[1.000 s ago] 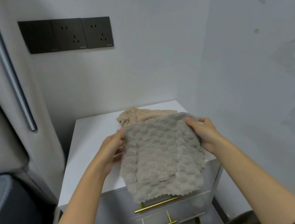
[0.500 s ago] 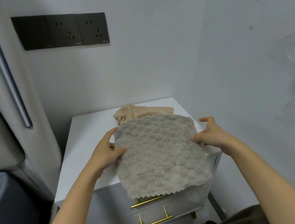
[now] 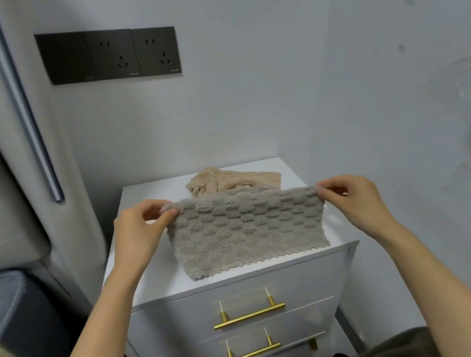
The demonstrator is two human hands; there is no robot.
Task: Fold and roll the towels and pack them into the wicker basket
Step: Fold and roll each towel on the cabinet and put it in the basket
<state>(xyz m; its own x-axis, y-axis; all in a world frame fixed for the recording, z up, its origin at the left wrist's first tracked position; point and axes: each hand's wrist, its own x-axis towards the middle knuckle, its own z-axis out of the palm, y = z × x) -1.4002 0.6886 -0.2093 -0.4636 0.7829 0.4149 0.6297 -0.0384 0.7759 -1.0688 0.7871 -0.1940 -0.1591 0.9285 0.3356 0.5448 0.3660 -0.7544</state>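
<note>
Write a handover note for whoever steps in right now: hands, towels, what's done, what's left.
Left hand: pinches the grey towel's top left corner.
Right hand: pinches its top right corner.
Grey towel: held spread over the white nightstand, lower edge reaching the front of the top.
Beige towel: crumpled on the nightstand behind it.
Wicker basket: not in view.
Done: nothing rolled or packed that shows.
Left: fold and roll both towels, then pack them.
</note>
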